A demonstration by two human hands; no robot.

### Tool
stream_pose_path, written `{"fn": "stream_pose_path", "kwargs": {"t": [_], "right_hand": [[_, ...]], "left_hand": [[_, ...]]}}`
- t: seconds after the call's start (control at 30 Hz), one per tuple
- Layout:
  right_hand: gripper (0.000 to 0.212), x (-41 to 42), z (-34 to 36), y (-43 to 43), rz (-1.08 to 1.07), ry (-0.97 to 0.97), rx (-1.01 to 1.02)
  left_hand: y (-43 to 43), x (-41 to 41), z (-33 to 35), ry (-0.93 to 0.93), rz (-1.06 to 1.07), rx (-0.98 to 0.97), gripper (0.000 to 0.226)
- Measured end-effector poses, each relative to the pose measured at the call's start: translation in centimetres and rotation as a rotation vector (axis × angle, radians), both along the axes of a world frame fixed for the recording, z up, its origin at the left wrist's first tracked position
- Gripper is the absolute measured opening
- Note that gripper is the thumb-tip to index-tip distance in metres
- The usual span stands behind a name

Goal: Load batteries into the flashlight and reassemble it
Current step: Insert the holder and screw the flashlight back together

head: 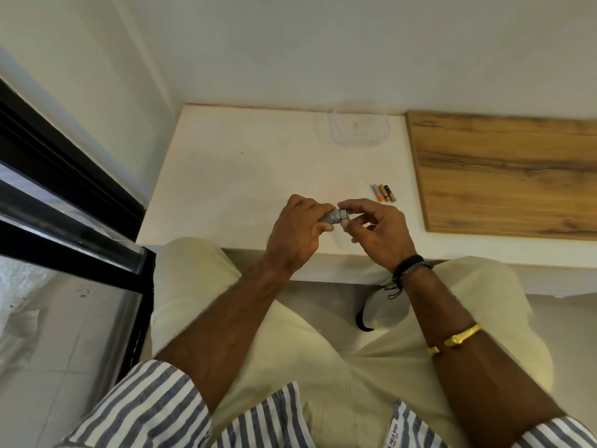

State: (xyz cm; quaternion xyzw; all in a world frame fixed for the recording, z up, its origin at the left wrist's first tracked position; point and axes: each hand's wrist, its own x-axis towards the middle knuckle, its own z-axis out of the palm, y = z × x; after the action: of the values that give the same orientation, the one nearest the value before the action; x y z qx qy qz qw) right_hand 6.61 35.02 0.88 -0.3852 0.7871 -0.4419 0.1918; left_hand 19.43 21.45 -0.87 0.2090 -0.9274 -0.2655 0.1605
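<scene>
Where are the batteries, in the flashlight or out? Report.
Out: the batteries lie side by side on the table, right of the flashlight held by the left hand and right hand. Whether others are inside cannot be told.

I take this for a room in a home: plain white walls [323, 43], tiled floor [48, 367], black-framed sliding door [64, 189], low white table [242, 176], wooden board [500, 173].

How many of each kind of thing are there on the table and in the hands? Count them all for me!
Batteries: 3
Flashlight: 1
Clear container: 1
Wooden board: 1
Total: 6
</scene>
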Motion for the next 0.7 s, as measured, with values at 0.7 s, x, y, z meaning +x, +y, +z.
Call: {"fn": "stream_pose_path", "kwargs": {"t": [0.7], "right_hand": [[0.033, -0.05, 0.04, 0.07, 0.022, -0.047, 0.004]], "left_hand": [[0.15, 0.12, 0.46, 0.009, 0.004, -0.008, 0.032]]}}
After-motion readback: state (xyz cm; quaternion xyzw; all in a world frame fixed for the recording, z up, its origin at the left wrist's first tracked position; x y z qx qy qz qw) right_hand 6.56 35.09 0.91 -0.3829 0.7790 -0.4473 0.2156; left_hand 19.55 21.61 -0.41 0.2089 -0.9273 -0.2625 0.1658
